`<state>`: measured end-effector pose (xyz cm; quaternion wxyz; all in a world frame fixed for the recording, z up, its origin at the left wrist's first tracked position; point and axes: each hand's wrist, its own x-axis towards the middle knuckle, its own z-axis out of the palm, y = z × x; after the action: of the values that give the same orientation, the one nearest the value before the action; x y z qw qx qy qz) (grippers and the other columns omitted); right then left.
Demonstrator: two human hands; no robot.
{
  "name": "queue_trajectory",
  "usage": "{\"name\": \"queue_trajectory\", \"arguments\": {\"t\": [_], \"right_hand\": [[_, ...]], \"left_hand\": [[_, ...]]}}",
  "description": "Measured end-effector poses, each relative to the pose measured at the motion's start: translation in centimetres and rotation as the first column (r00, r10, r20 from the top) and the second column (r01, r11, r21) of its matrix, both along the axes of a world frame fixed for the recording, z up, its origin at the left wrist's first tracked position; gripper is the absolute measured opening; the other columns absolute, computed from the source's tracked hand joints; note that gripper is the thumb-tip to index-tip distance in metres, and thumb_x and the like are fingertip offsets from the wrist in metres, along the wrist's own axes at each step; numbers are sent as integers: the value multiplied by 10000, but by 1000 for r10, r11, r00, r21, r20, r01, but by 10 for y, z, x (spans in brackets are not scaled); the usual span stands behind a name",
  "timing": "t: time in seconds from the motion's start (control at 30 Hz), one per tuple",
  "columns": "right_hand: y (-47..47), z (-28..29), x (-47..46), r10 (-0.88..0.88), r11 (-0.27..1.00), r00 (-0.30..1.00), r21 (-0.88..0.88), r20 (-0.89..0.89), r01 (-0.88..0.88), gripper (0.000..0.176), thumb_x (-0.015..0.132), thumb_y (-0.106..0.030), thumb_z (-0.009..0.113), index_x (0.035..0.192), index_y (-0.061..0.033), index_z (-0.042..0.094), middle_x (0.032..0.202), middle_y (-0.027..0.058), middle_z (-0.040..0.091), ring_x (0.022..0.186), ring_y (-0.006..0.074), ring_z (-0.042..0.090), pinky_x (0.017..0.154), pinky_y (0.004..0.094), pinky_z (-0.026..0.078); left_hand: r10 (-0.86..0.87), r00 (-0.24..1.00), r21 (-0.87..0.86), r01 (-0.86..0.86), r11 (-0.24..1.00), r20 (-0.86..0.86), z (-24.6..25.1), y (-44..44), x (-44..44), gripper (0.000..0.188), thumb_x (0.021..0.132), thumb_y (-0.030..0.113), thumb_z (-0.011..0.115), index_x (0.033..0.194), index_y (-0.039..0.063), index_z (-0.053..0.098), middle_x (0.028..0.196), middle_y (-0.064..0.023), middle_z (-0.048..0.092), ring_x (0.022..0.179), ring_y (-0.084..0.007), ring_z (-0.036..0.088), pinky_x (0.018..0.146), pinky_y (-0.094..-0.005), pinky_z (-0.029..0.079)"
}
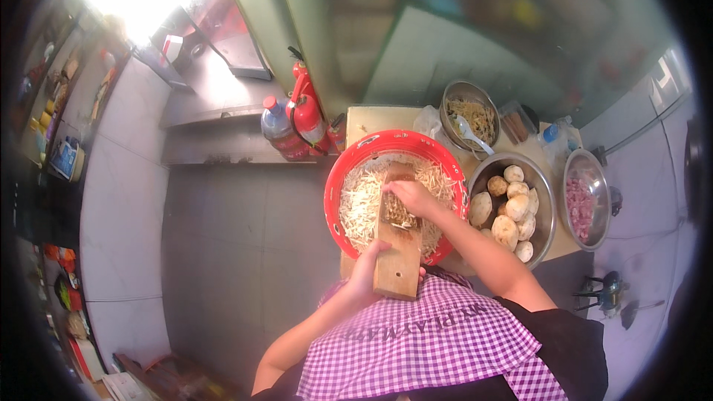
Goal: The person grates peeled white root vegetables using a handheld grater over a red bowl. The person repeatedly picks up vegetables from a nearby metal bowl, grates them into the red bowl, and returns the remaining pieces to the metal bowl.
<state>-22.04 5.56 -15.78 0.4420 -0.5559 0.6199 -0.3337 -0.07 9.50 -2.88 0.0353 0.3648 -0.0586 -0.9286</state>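
A wooden grater board [398, 267] slopes from my apron up into a red basin [333, 200]. My left hand [367, 270] grips the board's lower part, the thumb lying along its edge. On the grating area in the board's upper half lies my right hand [411, 198], its fingers curled down. Whatever may be under those fingers is hidden. Bits of shredded vegetable cling to the grating surface. Pale shreds [357, 206] fill much of the basin around the board. Just right of the basin, a steel bowl [548, 228] holds several peeled, pale root vegetables [517, 207].
Farther right stands a steel bowl [600, 206] of diced pink meat [579, 209]. Behind are a bowl of mixed shredded food [473, 117] with a white spoon [472, 135], and plastic bags. Red fire extinguishers [307, 117] and a large bottle [280, 131] stand left of the table [362, 118].
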Motion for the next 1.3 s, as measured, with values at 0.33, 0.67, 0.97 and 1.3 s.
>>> {"name": "queue_trajectory", "arguments": {"t": [0.33, 0.67, 0.97, 1.3], "right_hand": [[73, 74, 9, 178, 925, 982, -351, 65, -144, 206, 878, -174, 639, 1055, -73, 675, 1171, 94, 628, 1142, 254, 575, 975, 360, 446], [120, 9, -18, -445, 872, 885, -159, 136, 462, 223, 846, 10, 566, 1039, -36, 668, 1066, 113, 659, 973, 206, 641, 860, 338, 507], [130, -27, -8, -498, 858, 865, -187, -69, 479, 229, 825, -98, 634, 1050, -62, 658, 980, 135, 686, 950, 274, 655, 836, 360, 500], [138, -9, -62, -688, 689, 715, -422, -123, 590, 125, 808, -87, 607, 915, -40, 652, 970, 115, 600, 940, 320, 572, 824, 399, 468]], "left_hand": [[-24, 999, -140, 28, 990, 31, 21, 1, -8, 614, 906, 429, 413, 1292, -48, 426, 1078, -258, 596, 886, -369, 651, 766, -429, 553], [-9, 999, -216, 1, 976, -38, 14, 0, -8, 638, 877, 414, 399, 1297, -66, 411, 1109, -266, 587, 908, -349, 637, 781, -421, 541], [17, 995, -112, -27, 993, -93, 2, 3, -8, 690, 809, 416, 485, 1316, -37, 373, 1065, -270, 549, 849, -323, 582, 752, -391, 524], [-47, 997, -197, 33, 980, -67, -27, -5, 9, 577, 906, 518, 427, 1196, 31, 536, 1078, -158, 635, 971, -276, 619, 810, -400, 530]]}}
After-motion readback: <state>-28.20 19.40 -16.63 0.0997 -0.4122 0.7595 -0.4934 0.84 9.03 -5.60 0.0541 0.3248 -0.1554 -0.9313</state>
